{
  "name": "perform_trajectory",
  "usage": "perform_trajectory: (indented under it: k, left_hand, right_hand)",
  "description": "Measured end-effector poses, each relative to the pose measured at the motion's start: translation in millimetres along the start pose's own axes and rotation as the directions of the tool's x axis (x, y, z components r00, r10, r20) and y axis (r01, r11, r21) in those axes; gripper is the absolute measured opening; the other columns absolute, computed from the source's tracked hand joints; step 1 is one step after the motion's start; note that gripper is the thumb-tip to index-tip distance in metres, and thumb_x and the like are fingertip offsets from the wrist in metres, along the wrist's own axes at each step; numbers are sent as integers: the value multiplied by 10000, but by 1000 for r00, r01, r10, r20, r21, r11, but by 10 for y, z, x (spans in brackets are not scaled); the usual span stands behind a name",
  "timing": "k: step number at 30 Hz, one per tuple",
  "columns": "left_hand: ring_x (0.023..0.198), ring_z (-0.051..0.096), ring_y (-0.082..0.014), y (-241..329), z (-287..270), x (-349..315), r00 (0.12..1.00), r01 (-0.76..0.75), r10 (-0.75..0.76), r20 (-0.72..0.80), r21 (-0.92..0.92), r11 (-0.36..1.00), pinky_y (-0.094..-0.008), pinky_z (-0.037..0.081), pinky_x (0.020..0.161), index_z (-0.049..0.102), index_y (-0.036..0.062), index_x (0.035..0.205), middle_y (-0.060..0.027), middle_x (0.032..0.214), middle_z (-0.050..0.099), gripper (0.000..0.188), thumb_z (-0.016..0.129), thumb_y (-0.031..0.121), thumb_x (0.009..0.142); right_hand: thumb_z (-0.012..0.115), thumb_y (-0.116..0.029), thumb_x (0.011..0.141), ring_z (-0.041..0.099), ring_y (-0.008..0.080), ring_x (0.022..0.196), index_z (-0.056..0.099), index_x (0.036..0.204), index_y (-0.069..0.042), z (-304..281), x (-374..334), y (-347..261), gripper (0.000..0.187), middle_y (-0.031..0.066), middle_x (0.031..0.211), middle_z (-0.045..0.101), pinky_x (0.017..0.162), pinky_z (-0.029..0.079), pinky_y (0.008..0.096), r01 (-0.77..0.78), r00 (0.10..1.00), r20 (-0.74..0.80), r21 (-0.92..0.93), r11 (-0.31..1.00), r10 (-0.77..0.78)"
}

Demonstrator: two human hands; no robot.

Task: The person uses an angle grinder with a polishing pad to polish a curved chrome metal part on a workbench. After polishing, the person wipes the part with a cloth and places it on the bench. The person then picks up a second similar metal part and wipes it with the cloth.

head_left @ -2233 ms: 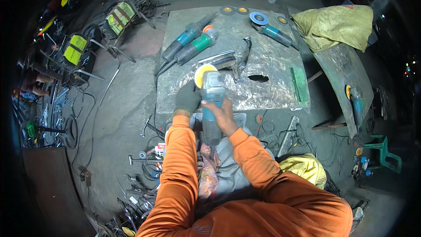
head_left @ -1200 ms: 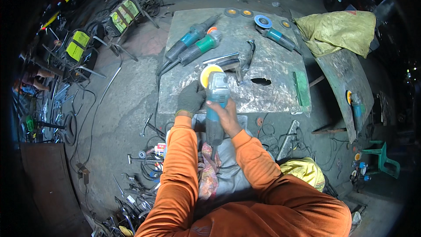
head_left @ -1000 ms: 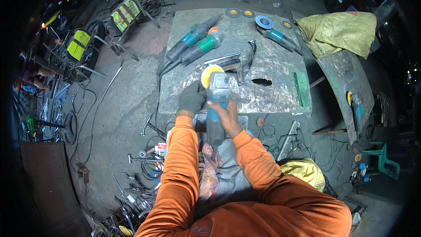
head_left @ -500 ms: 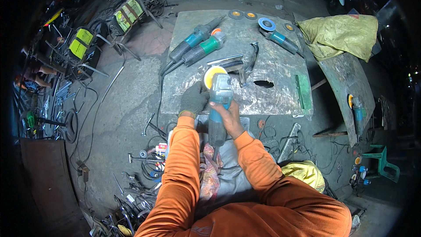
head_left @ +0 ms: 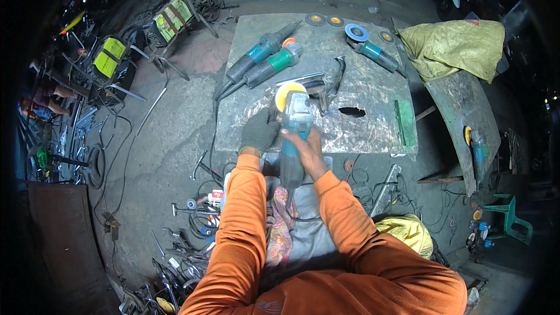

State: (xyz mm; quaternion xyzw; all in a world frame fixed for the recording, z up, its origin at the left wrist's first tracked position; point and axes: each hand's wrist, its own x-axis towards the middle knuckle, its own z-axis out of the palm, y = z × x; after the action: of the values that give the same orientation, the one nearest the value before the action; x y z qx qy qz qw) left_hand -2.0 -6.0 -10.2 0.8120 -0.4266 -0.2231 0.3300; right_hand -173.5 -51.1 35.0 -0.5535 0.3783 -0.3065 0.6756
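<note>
My bare right hand (head_left: 307, 150) is wrapped round the teal and black body of an angle grinder (head_left: 296, 127), its cord end toward me. A round yellow disc (head_left: 287, 94) sits at the grinder's far end, over the near edge of a metal-topped table (head_left: 373, 134). My left hand (head_left: 260, 130), in a dark knitted glove, is closed beside the grinder's head, just below the disc. What its fingers grip is hidden. Just beyond the disc lie a metal bracket-like piece (head_left: 315, 88) and a curved dark lever (head_left: 338, 76).
More angle grinders, a teal one (head_left: 256, 55), a green one (head_left: 274, 65) and one with a blue disc (head_left: 373, 52), lie on the table, which has a ragged hole (head_left: 352, 112). A yellow sack (head_left: 455, 46) is at right. Metal parts (head_left: 181, 268) and cords litter the floor.
The grinder has shifted slightly away from me and to the right, its head now covering more of the disc. My left hand has stayed close beside it.
</note>
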Motion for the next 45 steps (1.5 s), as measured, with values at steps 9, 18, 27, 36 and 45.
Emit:
perform_trajectory:
  k: [9, 18, 27, 36, 45]
  left_hand:
    - [1016, 672, -437, -21, 2, 0, 1000, -4, 5, 20, -43, 999, -510, 515, 883, 680, 62, 1119, -243, 1060, 707, 321, 666, 264, 871]
    - [1019, 668, -449, 67, -38, -20, 999, 31, -31, 6, 57, 998, -520, 511, 892, 675, 42, 1124, -260, 1067, 702, 352, 670, 280, 865]
    - [1003, 673, -433, 182, -121, -55, 998, 59, -61, 26, 59, 996, -515, 510, 875, 661, 66, 1094, -232, 1054, 704, 323, 647, 277, 850]
    - [1008, 674, -436, 133, -73, -25, 999, 48, -50, 19, 76, 996, -518, 512, 870, 664, 70, 1107, -240, 1045, 704, 326, 656, 284, 860]
    - [1000, 691, -422, 41, 9, -29, 997, -48, 40, -64, -131, 990, -495, 524, 858, 694, 62, 1096, -241, 1032, 719, 311, 660, 281, 877]
  right_hand:
    - [836, -253, 831, 671, 157, 887, 657, 1134, 3, 35, -3, -24, 435, 88, 993, 726, 812, 542, 327, 79, 996, 50, 11, 997, -79]
    - [836, -257, 840, 664, 157, 898, 660, 1137, 8, -36, 10, 54, 435, 87, 1010, 718, 804, 534, 322, 25, 998, -58, 88, 996, -20]
    - [767, -320, 871, 617, 154, 879, 631, 1192, -20, -213, 70, 42, 460, 40, 973, 635, 791, 507, 321, 53, 979, -202, 256, 965, 0]
    - [783, -318, 852, 634, 172, 884, 619, 1214, 13, -124, -16, 14, 517, 77, 993, 650, 783, 530, 348, -52, 995, -73, 194, 980, 67]
    - [773, -276, 877, 649, 162, 891, 668, 1182, 18, 102, -168, 8, 436, 77, 1026, 699, 814, 524, 327, 6, 998, 63, 82, 997, -11]
